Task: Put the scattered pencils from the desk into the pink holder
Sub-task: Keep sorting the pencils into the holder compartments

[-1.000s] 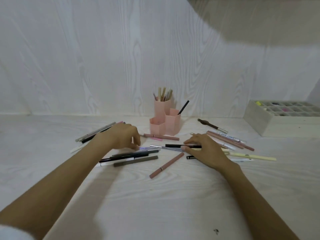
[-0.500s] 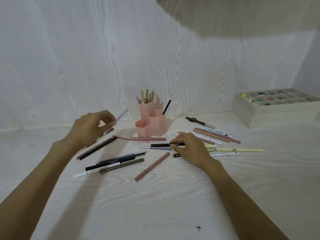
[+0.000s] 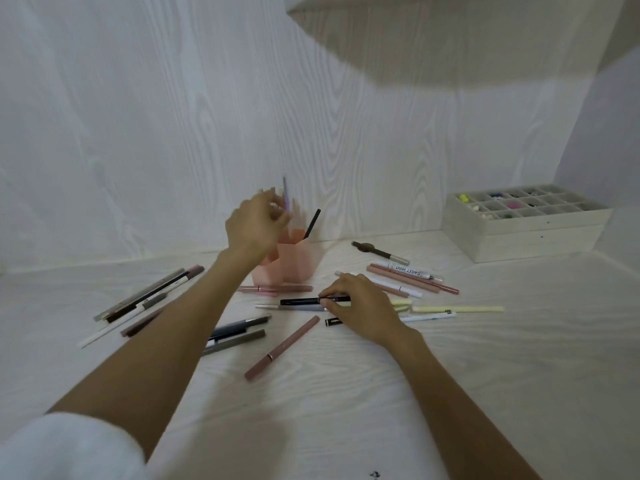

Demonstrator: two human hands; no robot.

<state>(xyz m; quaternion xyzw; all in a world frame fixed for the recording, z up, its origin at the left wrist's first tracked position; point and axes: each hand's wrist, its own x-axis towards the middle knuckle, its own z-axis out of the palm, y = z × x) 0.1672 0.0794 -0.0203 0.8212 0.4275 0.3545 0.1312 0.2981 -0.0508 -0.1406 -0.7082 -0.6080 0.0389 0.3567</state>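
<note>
your left hand (image 3: pixel 254 225) is up over the pink holder (image 3: pixel 292 263), fingers pinched shut around a thin purple pencil (image 3: pixel 286 195) that points nearly straight up. it's blurry there, so i can't tell if the tip is inside a compartment yet. a black pencil (image 3: pixel 312 224) already leans out of the holder's right side. the holder stands near the back of the tabletop (image 3: pixel 346 393), partly hidden behind your wrist.

your right hand (image 3: pixel 360 308) is down low on the tabletop, thumb and fingertips closed on the right end of a black pen (image 3: pixel 301 301) that lies flat, with a grey pencil (image 3: pixel 291 307) just beneath it.

plenty still scattered: a dusty pink pencil (image 3: pixel 282 348) lies diagonally in front, between your 2 arms. a dark grey pair (image 3: pixel 239 332) pokes out from under your left forearm. further left there's a bundle of grey, black and white ones (image 3: pixel 145 299) fanned out. another pink pencil (image 3: pixel 277 288) lies right at the foot of the holder. on the right there's a white sweet mint pen (image 3: pixel 407 270), a pink one (image 3: pixel 412 278) beside it, a brown brush-like pen (image 3: pixel 379 252) behind those, and a pale yellow pencil (image 3: pixel 457 309) off to the side.

a white compartment box (image 3: pixel 526 237) with small bits in it sits at the far right, well apart from the pencils.
</note>
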